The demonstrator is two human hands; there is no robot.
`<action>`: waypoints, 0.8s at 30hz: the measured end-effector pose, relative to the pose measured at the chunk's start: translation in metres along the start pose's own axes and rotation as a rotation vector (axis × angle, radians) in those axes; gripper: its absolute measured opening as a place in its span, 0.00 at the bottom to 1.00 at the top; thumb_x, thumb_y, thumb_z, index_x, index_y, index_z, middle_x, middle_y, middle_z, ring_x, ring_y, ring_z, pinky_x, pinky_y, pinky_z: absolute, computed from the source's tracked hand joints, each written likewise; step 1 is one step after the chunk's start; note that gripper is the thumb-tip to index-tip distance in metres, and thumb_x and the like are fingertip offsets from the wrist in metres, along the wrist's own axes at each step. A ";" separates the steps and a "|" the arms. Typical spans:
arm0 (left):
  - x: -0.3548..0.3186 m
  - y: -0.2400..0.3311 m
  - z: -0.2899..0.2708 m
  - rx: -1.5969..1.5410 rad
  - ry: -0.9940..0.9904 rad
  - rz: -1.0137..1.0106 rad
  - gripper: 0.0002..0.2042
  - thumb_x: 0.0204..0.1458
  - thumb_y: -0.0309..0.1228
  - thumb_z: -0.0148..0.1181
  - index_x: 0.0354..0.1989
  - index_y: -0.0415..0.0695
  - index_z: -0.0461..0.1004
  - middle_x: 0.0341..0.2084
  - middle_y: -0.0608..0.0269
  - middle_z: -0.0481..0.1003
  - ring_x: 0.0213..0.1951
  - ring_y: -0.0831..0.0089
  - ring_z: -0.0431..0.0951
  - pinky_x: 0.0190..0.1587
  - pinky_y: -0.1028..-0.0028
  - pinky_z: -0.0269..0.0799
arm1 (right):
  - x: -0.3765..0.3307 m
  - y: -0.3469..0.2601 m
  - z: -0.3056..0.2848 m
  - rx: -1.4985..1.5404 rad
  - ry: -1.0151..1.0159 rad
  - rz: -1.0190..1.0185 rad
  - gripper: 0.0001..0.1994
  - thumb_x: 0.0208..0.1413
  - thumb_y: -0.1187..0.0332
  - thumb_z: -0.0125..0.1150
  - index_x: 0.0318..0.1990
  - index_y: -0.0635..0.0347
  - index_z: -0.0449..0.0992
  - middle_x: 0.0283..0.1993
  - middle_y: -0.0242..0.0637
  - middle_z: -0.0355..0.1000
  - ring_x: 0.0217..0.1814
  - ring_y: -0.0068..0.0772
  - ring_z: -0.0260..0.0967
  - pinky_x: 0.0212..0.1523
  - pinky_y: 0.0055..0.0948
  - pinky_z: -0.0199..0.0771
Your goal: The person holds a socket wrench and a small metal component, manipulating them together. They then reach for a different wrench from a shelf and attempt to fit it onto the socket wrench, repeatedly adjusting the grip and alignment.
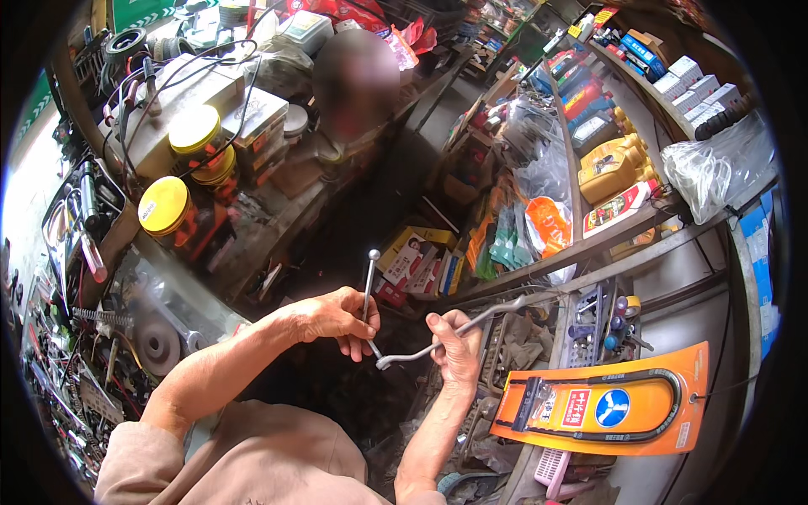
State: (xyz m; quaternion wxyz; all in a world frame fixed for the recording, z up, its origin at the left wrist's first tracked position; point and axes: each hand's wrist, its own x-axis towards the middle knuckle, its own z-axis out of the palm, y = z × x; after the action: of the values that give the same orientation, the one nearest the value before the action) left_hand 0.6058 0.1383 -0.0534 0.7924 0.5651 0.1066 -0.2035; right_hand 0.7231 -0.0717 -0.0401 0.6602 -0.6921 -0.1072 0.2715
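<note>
Here from my distant seat I have both metal rods up at centre, above the dark gap. My left hand (338, 316) has its fingers curled around the straight rod (369, 286), ball end pointing far; my right hand (457, 349) has its fingers wrapped on the bent rod (493, 315), thumb along it. Their near ends meet; whether they're joined, I can't tell.

They look stiff, fairly weighty, hardly fragile, and that smooth finish could slip if oily, so mid-shaft is my choice of hold. Watch the edges: worktop (284, 229) to the far left with its yellow-lidded jar (162, 204), shelf edge (581, 248) to the far right, orange package (599, 404) near right. The dark gap between looks the roomiest for swinging.
</note>
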 end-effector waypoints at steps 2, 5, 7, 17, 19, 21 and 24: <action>0.000 -0.003 0.000 -0.025 0.079 0.003 0.04 0.52 0.23 0.56 0.33 0.39 0.67 0.25 0.58 0.76 0.24 0.72 0.81 0.26 0.78 0.76 | -0.011 -0.025 0.013 -0.313 0.098 -0.183 0.17 0.49 0.61 0.70 0.20 0.57 0.68 0.14 0.23 0.62 0.12 0.12 0.56 0.14 0.14 0.53; 0.002 -0.006 0.005 -0.081 0.200 -0.005 0.04 0.51 0.21 0.56 0.33 0.39 0.67 0.25 0.61 0.73 0.25 0.69 0.82 0.25 0.77 0.77 | -0.033 -0.035 0.023 -0.496 0.108 -0.332 0.16 0.53 0.63 0.66 0.22 0.64 0.70 0.15 0.27 0.65 0.18 0.16 0.61 0.21 0.19 0.61; 0.002 -0.004 0.007 -0.147 0.343 -0.006 0.04 0.51 0.21 0.56 0.33 0.40 0.67 0.25 0.61 0.73 0.26 0.68 0.82 0.25 0.77 0.77 | -0.052 -0.036 0.033 -0.574 0.144 -0.390 0.13 0.55 0.64 0.65 0.27 0.66 0.73 0.18 0.29 0.67 0.20 0.14 0.60 0.21 0.18 0.59; 0.007 -0.009 -0.007 -0.663 0.365 0.221 0.01 0.55 0.23 0.55 0.34 0.44 0.71 0.30 0.56 0.79 0.31 0.74 0.81 0.29 0.80 0.75 | -0.082 0.049 0.073 0.402 0.247 -0.386 0.20 0.65 0.55 0.47 0.55 0.62 0.66 0.39 0.40 0.72 0.22 0.26 0.69 0.17 0.22 0.69; 0.006 -0.011 -0.010 -0.664 0.323 0.223 0.01 0.55 0.24 0.56 0.34 0.44 0.71 0.30 0.56 0.79 0.31 0.74 0.81 0.29 0.80 0.75 | -0.077 0.053 0.071 0.840 0.211 -0.198 0.19 0.65 0.55 0.46 0.54 0.58 0.68 0.37 0.35 0.71 0.23 0.25 0.66 0.17 0.23 0.68; 0.006 -0.014 -0.013 -0.669 0.265 0.220 0.02 0.55 0.23 0.56 0.35 0.43 0.71 0.30 0.55 0.79 0.31 0.74 0.82 0.28 0.80 0.75 | -0.064 0.057 0.055 1.197 0.079 -0.039 0.17 0.65 0.55 0.46 0.51 0.57 0.71 0.35 0.34 0.70 0.24 0.24 0.62 0.19 0.22 0.68; 0.002 -0.007 -0.004 -0.377 0.059 0.184 0.03 0.56 0.25 0.55 0.37 0.40 0.69 0.30 0.53 0.79 0.29 0.71 0.82 0.26 0.79 0.74 | -0.038 0.081 0.019 1.251 0.010 0.062 0.15 0.65 0.59 0.47 0.44 0.61 0.73 0.24 0.32 0.65 0.19 0.23 0.58 0.17 0.21 0.61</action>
State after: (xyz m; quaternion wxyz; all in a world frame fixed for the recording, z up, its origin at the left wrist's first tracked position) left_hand 0.6049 0.1398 -0.0613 0.8960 0.4197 0.1140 -0.0899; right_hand 0.6646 -0.0830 -0.1098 0.9326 -0.1787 0.0952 0.2988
